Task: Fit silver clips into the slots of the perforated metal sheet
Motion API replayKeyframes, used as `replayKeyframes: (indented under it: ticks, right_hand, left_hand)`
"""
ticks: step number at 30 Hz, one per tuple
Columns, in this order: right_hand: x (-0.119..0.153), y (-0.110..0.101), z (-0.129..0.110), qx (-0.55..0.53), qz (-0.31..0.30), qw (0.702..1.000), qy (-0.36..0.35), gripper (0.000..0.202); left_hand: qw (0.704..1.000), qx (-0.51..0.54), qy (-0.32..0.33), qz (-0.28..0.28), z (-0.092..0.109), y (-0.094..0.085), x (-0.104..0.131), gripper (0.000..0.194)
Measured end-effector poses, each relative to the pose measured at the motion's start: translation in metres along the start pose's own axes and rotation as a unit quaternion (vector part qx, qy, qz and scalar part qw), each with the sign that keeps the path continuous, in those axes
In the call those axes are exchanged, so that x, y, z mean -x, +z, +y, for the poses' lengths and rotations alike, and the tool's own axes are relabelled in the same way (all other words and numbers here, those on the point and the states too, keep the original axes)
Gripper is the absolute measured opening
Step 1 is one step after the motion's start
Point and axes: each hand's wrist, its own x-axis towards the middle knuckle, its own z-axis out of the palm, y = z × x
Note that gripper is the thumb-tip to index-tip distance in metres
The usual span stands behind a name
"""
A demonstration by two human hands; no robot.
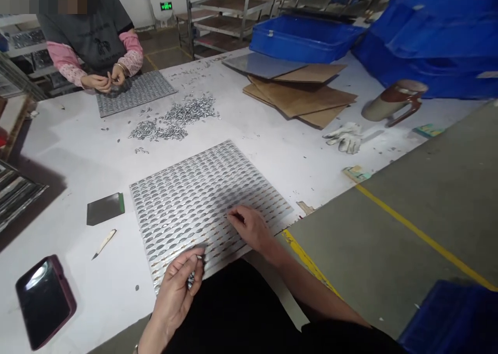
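- On the white table (103, 162) lies the panel (206, 198): most rows look filled, brownish near ones seem left.
- Left hand (178, 286): thumb and forefinger together, metal pieces (190, 280) cupped.
- Right hand (252, 228): fingers curled; whether they pinch anything, I can't tell.

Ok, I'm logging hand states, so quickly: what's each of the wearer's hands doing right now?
Left hand: closed, holding small silvery pieces.
Right hand: fingers curled over the patterned sheet; can't tell if it holds anything.
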Motion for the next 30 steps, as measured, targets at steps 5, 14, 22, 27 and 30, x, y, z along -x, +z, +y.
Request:
replayKeyframes:
  ticks: [5, 14, 22, 27, 30]
  right_hand:
    - [-0.013, 0.007, -0.001, 0.087, -0.046, 0.995, 0.015, 0.016]
    - [0.005, 0.0, -0.011, 0.013, 0.008, 1.0, 0.006, 0.016]
    - [0.056, -0.015, -0.046, -0.222, -0.103, 0.97, -0.016, 0.013]
    - [0.034, -0.018, -0.02, -0.143, -0.048, 0.989, 0.001, 0.019]
    - [0.008, -0.019, 0.003, -0.005, 0.019, 1.0, -0.005, 0.017]
  left_hand:
    - [0.999, 0.035, -0.029, 0.02, 0.0, -0.007, 0.0, 0.03]
    - [0.999, 0.04, -0.021, -0.024, 0.002, 0.006, 0.001, 0.019]
    - [0.998, -0.042, 0.007, -0.038, -0.003, 0.041, -0.011, 0.023]
    - [0.999, -0.04, 0.003, -0.022, 0.002, 0.048, -0.013, 0.03]
    - [0.999, -0.015, -0.039, -0.009, 0.007, 0.042, -0.012, 0.036]
